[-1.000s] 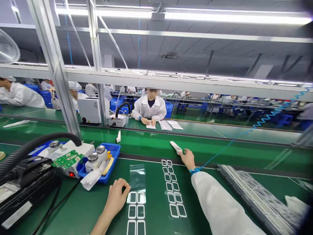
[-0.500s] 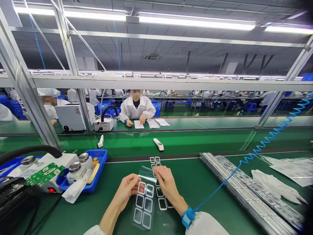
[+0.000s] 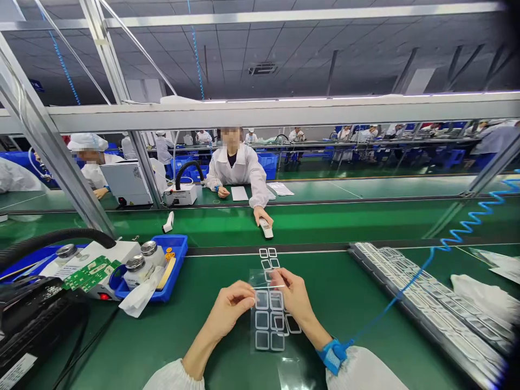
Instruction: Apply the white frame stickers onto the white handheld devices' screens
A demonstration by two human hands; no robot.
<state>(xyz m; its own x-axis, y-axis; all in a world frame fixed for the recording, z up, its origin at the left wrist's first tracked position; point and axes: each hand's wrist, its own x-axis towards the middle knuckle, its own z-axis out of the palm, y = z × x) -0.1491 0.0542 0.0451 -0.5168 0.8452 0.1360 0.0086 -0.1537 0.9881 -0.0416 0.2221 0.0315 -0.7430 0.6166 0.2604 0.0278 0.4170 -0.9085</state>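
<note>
A clear plastic sheet (image 3: 268, 331) bearing rows of white rounded-square frames is held up in front of me. My left hand (image 3: 228, 311) pinches its left edge near the top, thumb and fingers closed. At the upper right corner, my right hand (image 3: 298, 297) is closed on the same sheet; a blue strap (image 3: 333, 355) circles that wrist. Beneath and beyond the sheet, more white frames (image 3: 268, 253) lie in a column on the green table, partly hidden by my right hand and the sheet. A small clear film (image 3: 296, 372) lies near the table's front edge.
To the left, a blue tray (image 3: 179, 265) holds metal-capped bottles. Stacked strips of white frames (image 3: 430, 303) lie to the right, beside a white glove (image 3: 483, 295). A blue coiled cord (image 3: 422, 271) crosses there. Opposite, a co-worker's hand (image 3: 262, 213) is on a white handheld device (image 3: 266, 228).
My hands and the sheet have shifted right in view, and the sheet now hangs straighter. The co-worker opposite has reached out and put a hand on the white device. The view has tilted down.
</note>
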